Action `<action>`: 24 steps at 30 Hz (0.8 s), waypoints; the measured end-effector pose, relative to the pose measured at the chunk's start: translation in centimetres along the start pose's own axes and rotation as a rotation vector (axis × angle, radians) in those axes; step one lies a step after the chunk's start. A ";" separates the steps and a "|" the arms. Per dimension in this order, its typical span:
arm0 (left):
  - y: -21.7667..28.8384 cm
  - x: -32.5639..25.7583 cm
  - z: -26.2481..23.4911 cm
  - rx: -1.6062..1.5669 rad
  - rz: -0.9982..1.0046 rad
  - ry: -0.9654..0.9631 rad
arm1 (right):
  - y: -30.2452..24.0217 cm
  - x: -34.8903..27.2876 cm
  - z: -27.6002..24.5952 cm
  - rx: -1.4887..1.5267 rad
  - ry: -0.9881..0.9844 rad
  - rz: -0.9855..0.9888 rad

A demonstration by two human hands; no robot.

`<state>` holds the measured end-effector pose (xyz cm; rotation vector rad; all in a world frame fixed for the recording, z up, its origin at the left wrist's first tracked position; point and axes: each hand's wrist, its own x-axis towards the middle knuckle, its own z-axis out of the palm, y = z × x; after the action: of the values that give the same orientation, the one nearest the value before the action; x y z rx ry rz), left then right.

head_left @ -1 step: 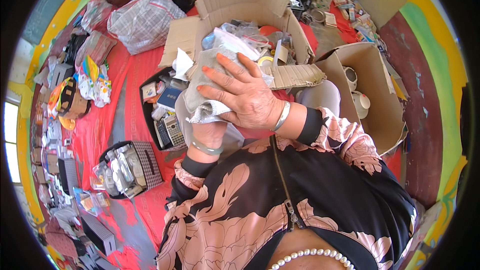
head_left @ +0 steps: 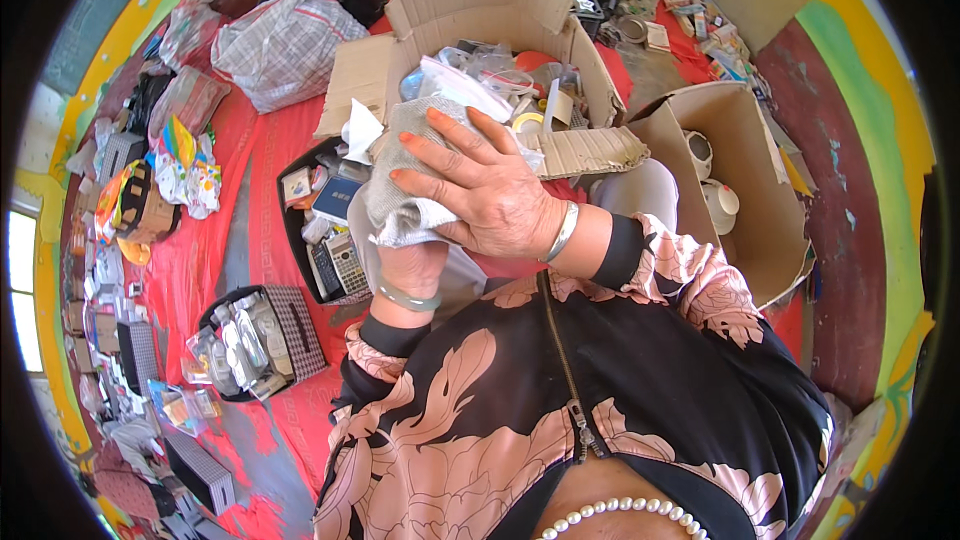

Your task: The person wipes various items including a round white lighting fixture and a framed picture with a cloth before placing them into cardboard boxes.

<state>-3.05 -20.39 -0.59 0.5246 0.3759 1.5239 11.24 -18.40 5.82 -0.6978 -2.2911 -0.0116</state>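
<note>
presently, left hand (head_left: pixel 413 266) partly hidden under grey, coarse-textured cloth (head_left: pixel 385 198); its grip cannot be told. right hand (head_left: pixel 497 188) unclenched, fingers slightly spread, laid over cloth, which sits between both hands. beyond: filled brown cardboard box (head_left: pixel 480 4); farther left, pale plaid woven bag (head_left: pixel 290 45).

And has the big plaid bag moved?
No. The plaid bag sits in the same place on the red floor sheet, left of the big cardboard box.
</note>
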 end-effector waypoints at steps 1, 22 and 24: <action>0.3 0.0 0.2 0.069 0.031 0.002 | 0.4 0.0 -0.1 0.031 0.037 0.042; 1.9 -0.4 2.2 0.040 -0.112 -0.134 | 8.4 -3.5 -5.5 1.431 0.128 0.664; 1.2 -0.8 3.7 0.105 -0.090 -0.095 | 5.4 -1.7 -3.9 1.258 0.048 0.605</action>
<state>-2.09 -21.53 3.08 0.6525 0.4021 1.3925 17.43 -15.39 6.55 -0.6032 -1.4812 1.4982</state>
